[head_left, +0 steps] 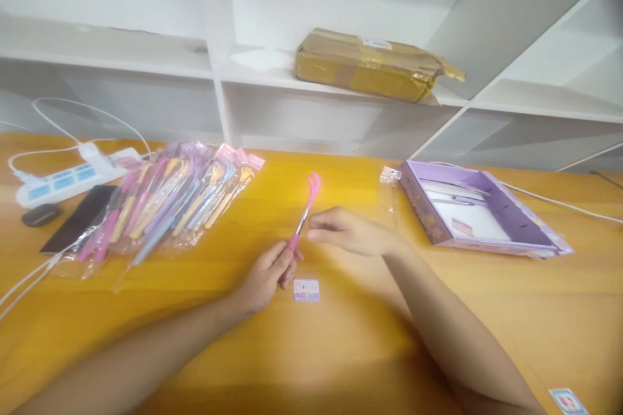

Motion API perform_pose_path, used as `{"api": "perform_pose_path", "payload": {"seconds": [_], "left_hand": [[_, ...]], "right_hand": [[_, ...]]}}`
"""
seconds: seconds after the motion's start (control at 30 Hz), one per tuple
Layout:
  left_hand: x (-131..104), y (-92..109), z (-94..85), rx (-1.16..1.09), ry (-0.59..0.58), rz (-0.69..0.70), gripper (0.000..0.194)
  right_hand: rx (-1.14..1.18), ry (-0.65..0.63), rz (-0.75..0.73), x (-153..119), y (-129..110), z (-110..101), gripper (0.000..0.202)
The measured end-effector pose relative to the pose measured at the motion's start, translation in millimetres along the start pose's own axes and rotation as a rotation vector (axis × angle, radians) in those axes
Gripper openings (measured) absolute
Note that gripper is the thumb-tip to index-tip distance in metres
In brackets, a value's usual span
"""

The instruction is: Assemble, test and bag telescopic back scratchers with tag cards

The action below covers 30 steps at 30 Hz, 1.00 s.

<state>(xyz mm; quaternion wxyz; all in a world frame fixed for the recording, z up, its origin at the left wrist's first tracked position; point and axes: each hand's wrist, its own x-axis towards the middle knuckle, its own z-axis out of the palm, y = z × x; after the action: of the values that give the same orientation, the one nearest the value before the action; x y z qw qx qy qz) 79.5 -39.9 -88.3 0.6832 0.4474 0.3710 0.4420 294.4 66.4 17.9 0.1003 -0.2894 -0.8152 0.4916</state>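
Note:
My left hand (273,272) is closed around the pink handle of a back scratcher (302,222). The scratcher has a short silver shaft and a curved pink head, and it points up and slightly right. Just right of the shaft is my right hand (343,231), fingers curled in and no object visible in them; a small gap seems to separate it from the scratcher. Below the hands, a small printed card (306,290) lies flat on the wooden table (233,343). To the left is a pile of back scratchers in clear bags (180,198), in pink, yellow, blue and purple.
A white power strip (73,178) with cables, a black mouse-like object (41,214) and a dark flat sheet (80,217) lie at left. A purple open box (433,227) with papers and a pen stands at right. A taped parcel (365,68) rests on the shelf.

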Motion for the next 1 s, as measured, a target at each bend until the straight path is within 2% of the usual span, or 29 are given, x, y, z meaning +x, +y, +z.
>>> {"api": "perform_pose_path", "payload": {"seconds": [0.1,0.27,0.47,0.77,0.83,0.9,1.0], "left_hand": [[-3.2,-1.5,1.7,0.078,-0.018,0.007,0.043],[-5.2,-6.5,0.7,0.049,-0.03,-0.064,0.05],[-2.1,-2.1,-3.4,0.06,-0.088,-0.101,0.052],[3.1,6.5,0.7,-0.249,-0.28,-0.19,0.054],[1.3,4.5,2.4,-0.281,-0.304,-0.201,0.053],[-2.4,0.0,4.9,-0.261,-0.284,-0.2,0.053],[-7.1,-3.0,4.9,-0.032,-0.122,-0.139,0.049]], "right_hand": [[0.066,0.083,0.009,16.3,-0.9,33.9,0.055],[0.07,0.273,0.109,24.2,10.0,54.2,0.062],[-0.04,0.362,0.13,25.1,6.3,56.9,0.053],[-0.032,0.465,0.067,22.5,8.6,47.0,0.055],[-0.006,0.444,0.072,21.4,8.9,43.8,0.058],[0.03,0.332,0.08,19.5,10.0,38.8,0.061],[0.244,0.174,0.066,19.7,17.0,33.5,0.056]]}}
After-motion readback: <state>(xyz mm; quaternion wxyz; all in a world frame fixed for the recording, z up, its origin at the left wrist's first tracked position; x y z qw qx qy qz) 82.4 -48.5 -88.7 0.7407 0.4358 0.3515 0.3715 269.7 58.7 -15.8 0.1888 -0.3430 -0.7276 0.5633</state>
